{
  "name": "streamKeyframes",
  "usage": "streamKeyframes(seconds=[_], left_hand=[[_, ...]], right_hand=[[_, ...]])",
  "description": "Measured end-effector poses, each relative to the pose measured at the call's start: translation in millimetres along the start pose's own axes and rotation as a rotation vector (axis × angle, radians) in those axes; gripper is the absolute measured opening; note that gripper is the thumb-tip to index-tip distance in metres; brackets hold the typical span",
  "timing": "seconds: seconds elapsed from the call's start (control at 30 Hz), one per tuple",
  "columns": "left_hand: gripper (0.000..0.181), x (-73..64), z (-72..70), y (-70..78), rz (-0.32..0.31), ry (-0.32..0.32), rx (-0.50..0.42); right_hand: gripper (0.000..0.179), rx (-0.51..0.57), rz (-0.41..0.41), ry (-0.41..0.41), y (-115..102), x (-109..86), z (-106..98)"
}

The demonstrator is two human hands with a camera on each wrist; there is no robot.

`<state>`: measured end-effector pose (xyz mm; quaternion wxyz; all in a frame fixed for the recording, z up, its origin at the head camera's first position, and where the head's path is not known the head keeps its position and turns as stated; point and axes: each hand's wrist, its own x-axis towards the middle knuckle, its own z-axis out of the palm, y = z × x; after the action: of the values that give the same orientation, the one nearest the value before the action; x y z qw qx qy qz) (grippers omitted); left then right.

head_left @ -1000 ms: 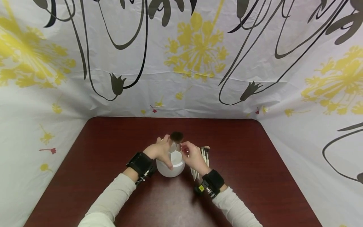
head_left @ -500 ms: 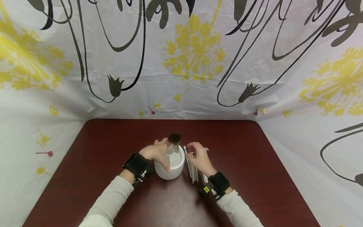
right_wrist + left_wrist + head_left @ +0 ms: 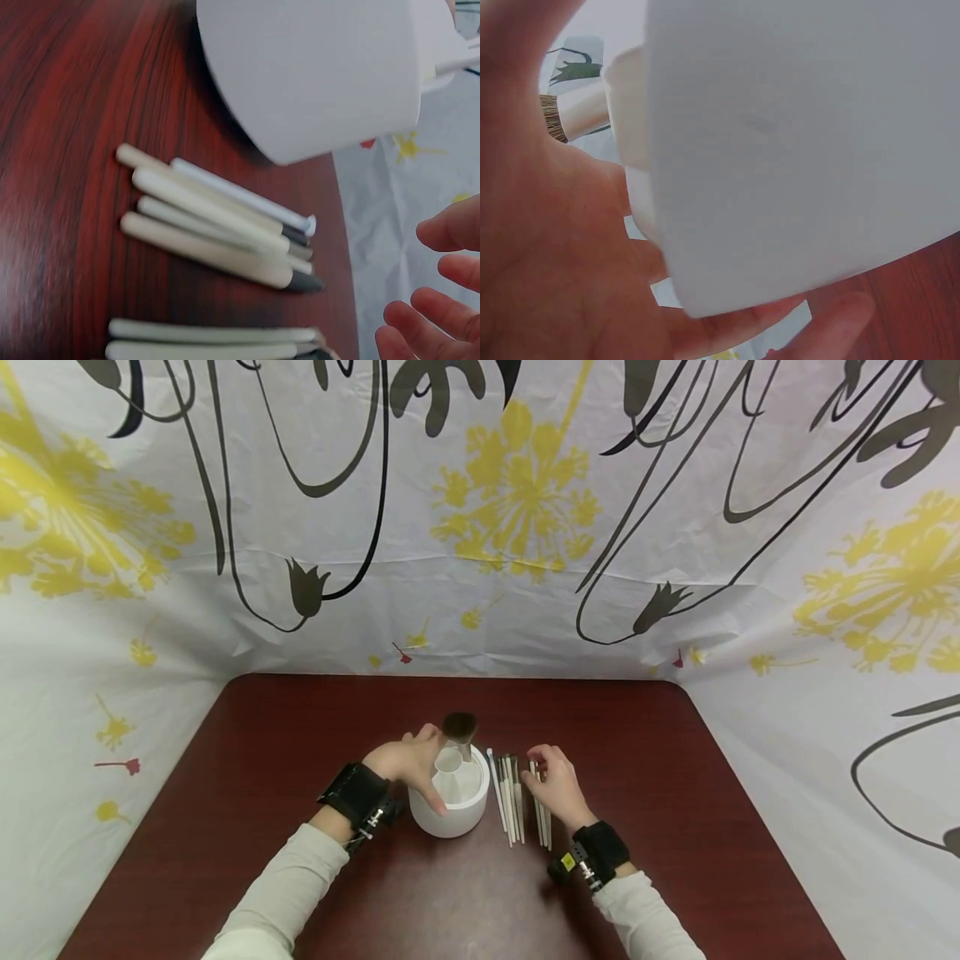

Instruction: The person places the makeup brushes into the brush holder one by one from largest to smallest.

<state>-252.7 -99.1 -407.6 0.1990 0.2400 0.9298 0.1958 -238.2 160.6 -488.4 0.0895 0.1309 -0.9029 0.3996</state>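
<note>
1. Right hand (image 3: 560,787) has moved rightward from the smooth, white cup (image 3: 447,825) to slim, pale brushes (image 3: 509,802); fingers loosely parted, seemingly holding nothing.
2. Left hand (image 3: 407,767), spread wide, grips the round cup; a fluffy brush (image 3: 460,727) stands inside.
3. Brushes lie beside it on the wood-grained table (image 3: 337,893).

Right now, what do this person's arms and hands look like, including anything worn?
The left hand and right hand are bare. Off-white sleeves end short of black wristbands, which carry small black-and-silvery devices. The right device also bears a yellow square.
</note>
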Motion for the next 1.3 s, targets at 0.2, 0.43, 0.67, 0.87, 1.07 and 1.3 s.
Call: streamKeyframes(seconds=[0.2,0.43,0.67,0.87,1.07,1.3], left_hand=[[0.113,-1.9,-4.3,3.2,-0.048,-0.014,-0.002],[0.117,-3.7,-5.7,1.2,-0.063,-0.041,0.033],[0.113,-3.5,-6.5,0.0,-0.045,-0.053,0.036],[0.115,-4.7,-8.2,0.6,-0.064,-0.056,0.038],[0.114,-5.2,-8.8,0.7,-0.088,-0.065,0.063],[0.114,-4.5,-11.8,3.6,-0.101,-0.080,0.064]], right_hand=[[0.031,-0.016,0.033,-0.001,12,-1.1,-4],[0.033,-0.130,0.141,-0.010,21,-3.3,-4],[0.040,-0.206,0.223,-0.043,25,-6.1,-2],[0.044,-0.229,0.279,-0.079,32,-9.0,1],[0.040,-0.212,0.298,-0.094,37,-9.9,3],[0.037,-0.199,0.295,-0.111,44,-10.9,6]])
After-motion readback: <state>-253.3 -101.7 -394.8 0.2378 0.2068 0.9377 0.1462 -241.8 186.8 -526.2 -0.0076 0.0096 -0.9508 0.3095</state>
